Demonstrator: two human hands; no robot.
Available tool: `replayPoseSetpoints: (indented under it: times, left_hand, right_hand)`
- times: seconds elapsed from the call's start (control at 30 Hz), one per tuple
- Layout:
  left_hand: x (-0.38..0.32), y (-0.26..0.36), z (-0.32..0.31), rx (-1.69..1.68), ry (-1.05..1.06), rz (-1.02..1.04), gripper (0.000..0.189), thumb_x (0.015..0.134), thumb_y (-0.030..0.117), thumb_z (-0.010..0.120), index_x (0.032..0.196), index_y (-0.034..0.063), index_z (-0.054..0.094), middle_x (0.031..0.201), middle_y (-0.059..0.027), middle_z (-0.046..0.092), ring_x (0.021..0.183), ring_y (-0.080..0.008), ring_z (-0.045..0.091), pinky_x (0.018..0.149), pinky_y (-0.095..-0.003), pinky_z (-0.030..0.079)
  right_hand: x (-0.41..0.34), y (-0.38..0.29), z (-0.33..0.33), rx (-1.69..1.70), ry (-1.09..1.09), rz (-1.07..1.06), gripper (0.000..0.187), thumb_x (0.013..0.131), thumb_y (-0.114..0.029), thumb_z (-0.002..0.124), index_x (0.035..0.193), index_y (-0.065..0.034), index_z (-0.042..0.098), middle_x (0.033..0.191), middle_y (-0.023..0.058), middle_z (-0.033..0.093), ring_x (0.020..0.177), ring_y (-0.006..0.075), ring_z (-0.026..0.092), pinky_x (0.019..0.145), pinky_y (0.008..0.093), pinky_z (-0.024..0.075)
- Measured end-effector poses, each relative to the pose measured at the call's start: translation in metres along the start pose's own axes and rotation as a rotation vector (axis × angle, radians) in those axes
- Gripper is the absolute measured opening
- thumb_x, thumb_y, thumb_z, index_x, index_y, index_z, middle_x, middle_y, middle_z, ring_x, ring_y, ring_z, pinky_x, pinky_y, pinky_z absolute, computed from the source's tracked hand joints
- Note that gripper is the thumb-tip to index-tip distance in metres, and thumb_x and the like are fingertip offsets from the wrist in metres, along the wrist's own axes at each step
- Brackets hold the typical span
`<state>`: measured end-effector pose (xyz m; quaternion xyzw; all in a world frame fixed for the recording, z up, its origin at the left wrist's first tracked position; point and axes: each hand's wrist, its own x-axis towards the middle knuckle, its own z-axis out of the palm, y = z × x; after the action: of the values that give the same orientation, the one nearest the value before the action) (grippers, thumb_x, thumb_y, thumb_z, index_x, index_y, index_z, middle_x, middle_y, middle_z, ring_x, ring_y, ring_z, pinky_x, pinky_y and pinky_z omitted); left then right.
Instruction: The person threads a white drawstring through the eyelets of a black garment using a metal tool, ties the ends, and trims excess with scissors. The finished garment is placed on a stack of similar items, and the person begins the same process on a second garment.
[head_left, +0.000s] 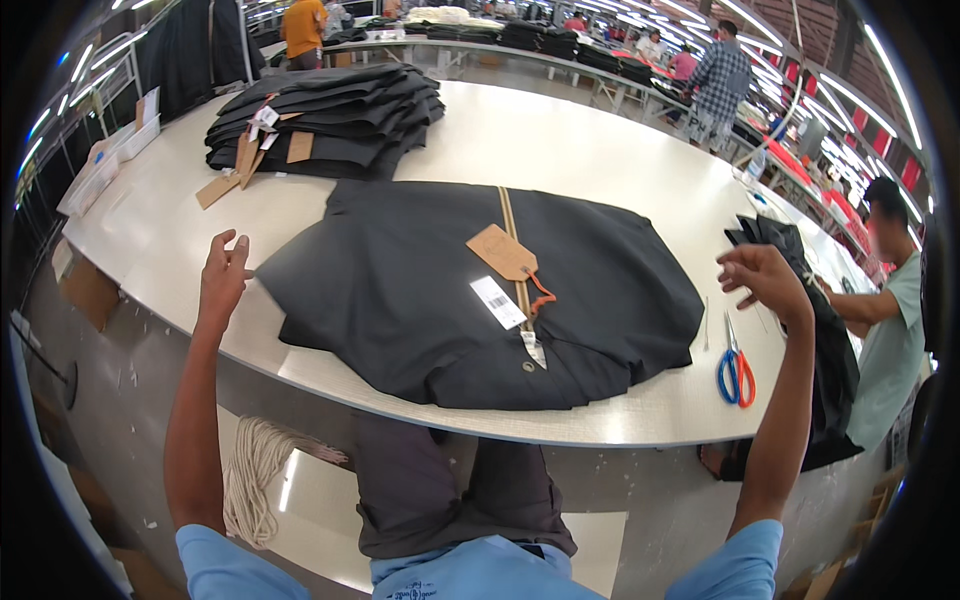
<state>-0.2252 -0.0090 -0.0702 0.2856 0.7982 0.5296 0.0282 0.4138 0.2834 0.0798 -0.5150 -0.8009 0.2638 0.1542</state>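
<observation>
A dark zippered garment (420, 262) lies spread on the pale table (585, 142) before me. On it rest a brown cardboard hang tag (501, 251) with an orange cord and a white barcode label (498, 302), beside the brass-coloured zip. My left hand (226, 274) is raised by the garment's left corner, fingers apart and holding nothing. Off the garment's right side, my right hand (766, 281) hovers with bent fingers and nothing visible in them. Scissors with one blue and one red handle (736, 375) lie below it on the table, near a thin metal tool (706, 324).
A stack of folded dark garments (322, 124) with tags stands at the back left. White plastic trays (112, 161) sit on the left edge. A co-worker (892, 315) handles dark fabric (821, 367) at the right. Below the table hangs a bundle of cream cords (259, 480).
</observation>
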Motion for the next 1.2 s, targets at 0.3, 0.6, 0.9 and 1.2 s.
replayPoseSetpoints:
  times: [0.3, 0.6, 0.9, 1.2]
  left_hand:
    - [-0.024, 0.074, 0.059, 0.719, -0.327, 0.11, 0.074, 0.081, 0.054, 0.077, 0.123, -0.0049, 0.064, 0.116, -0.0265, 0.071, 0.108, -0.0412, 0.069, 0.093, -0.0452, 0.053]
    - [-0.018, 0.038, 0.058, 0.383, -0.396, 0.127, 0.044, 0.089, 0.025, 0.076, 0.117, -0.0067, 0.064, 0.105, -0.018, 0.073, 0.095, -0.026, 0.07, 0.088, -0.0368, 0.053]
    - [-0.004, 0.044, 0.096, 0.348, -0.378, 0.329, 0.034, 0.091, 0.017, 0.071, 0.116, -0.0047, 0.065, 0.104, -0.0212, 0.073, 0.097, -0.0309, 0.071, 0.091, -0.0383, 0.052]
    - [-0.074, 0.077, 0.091, 0.565, 0.081, 0.663, 0.04, 0.091, 0.016, 0.073, 0.127, 0.0046, 0.061, 0.131, -0.0164, 0.061, 0.12, -0.0346, 0.056, 0.103, -0.0458, 0.044]
  right_hand:
    - [0.046, -0.02, 0.07, -0.114, -0.042, -0.15, 0.038, 0.096, -0.031, 0.071, 0.121, -0.002, 0.072, 0.1, 0.0078, 0.075, 0.09, 0.0162, 0.072, 0.073, 0.0307, 0.0578]
    - [0.067, 0.045, 0.119, -0.175, 0.257, 0.114, 0.07, 0.089, -0.042, 0.076, 0.141, 0.0015, 0.057, 0.129, 0.0269, 0.066, 0.117, 0.0373, 0.067, 0.103, 0.0412, 0.0512]
    - [0.044, 0.053, 0.098, -0.01, 0.217, 0.149, 0.053, 0.087, -0.022, 0.076, 0.133, -0.0005, 0.064, 0.119, 0.0233, 0.071, 0.105, 0.0326, 0.072, 0.094, 0.0382, 0.0547]
    - [0.044, 0.078, 0.098, -0.201, 0.646, 0.001, 0.043, 0.091, -0.031, 0.075, 0.123, -0.0034, 0.071, 0.105, 0.0144, 0.071, 0.096, 0.0288, 0.068, 0.086, 0.0397, 0.0539]
